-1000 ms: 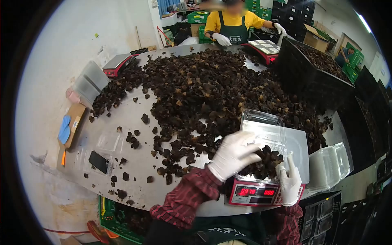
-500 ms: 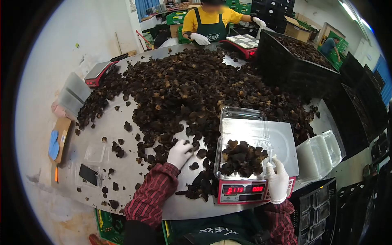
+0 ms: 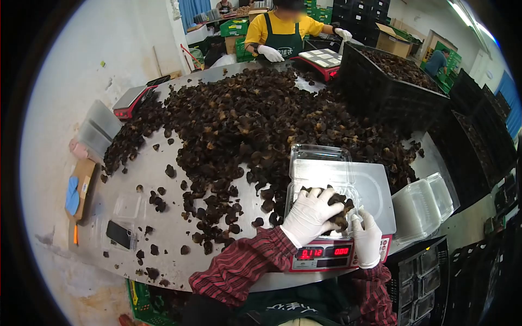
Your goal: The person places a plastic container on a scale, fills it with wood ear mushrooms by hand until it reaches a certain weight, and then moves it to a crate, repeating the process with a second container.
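A clear plastic clamshell box (image 3: 289,201) lies with its lid up on a red and white digital scale (image 3: 378,185). Dark wood ear mushrooms (image 3: 342,221) fill its base, and the scale's red display reads 0.112. My left hand (image 3: 312,214), in a white glove, rests over the mushrooms with its fingers spread, covering many of them. At the box's right front corner, my gloved right hand (image 3: 367,239) pinches the rim. A large heap of wood ear (image 3: 244,119) spreads across the metal table behind the scale.
Nested clear boxes (image 3: 416,209) stand right of the scale. A phone (image 3: 118,233) lies at the left near loose mushroom pieces. A big black crate (image 3: 391,98) sits at the back right. Across the table, a person in a yellow shirt (image 3: 280,32) stands by another scale (image 3: 322,58).
My left hand has moved right and up from the table onto the mushrooms in the box. The display went from 0.113 to 0.112. My right hand has stayed at the box's corner.
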{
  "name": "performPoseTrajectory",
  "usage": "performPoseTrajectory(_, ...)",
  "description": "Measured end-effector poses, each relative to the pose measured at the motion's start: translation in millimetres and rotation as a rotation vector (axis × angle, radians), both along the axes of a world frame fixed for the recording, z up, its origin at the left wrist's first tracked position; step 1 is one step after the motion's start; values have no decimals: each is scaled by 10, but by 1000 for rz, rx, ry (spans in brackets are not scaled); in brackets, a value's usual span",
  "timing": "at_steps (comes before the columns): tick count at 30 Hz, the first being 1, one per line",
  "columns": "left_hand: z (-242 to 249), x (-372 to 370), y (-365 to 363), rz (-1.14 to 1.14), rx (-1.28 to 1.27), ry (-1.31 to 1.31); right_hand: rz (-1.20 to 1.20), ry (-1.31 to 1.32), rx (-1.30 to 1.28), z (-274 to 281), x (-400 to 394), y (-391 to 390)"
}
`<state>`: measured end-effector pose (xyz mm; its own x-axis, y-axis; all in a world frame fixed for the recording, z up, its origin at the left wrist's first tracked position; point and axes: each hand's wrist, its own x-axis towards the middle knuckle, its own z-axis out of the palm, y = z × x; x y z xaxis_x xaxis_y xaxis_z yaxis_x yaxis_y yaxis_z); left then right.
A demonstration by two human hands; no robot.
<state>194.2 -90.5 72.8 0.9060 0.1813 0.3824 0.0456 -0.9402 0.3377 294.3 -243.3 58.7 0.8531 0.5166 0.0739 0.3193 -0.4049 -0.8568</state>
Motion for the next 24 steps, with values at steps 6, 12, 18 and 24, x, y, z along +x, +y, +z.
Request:
performPoseTrajectory(6, 196, -142, 118, -179, -216, -58, 30, -327, 35, -304, 159, -57)
performPoseTrajectory(12, 36, -167, 643, 126, -155, -168, 13, -203, -31, -281, 146, -67)
performPoseTrajectory(18, -85, -115, 598, 137, -97, -18, 7, -193, 115, -273, 215, -191)
performPoseTrajectory(24, -27, -117, 466, 220, -68, 129, 15, -233, -42, -60, 154, -169)
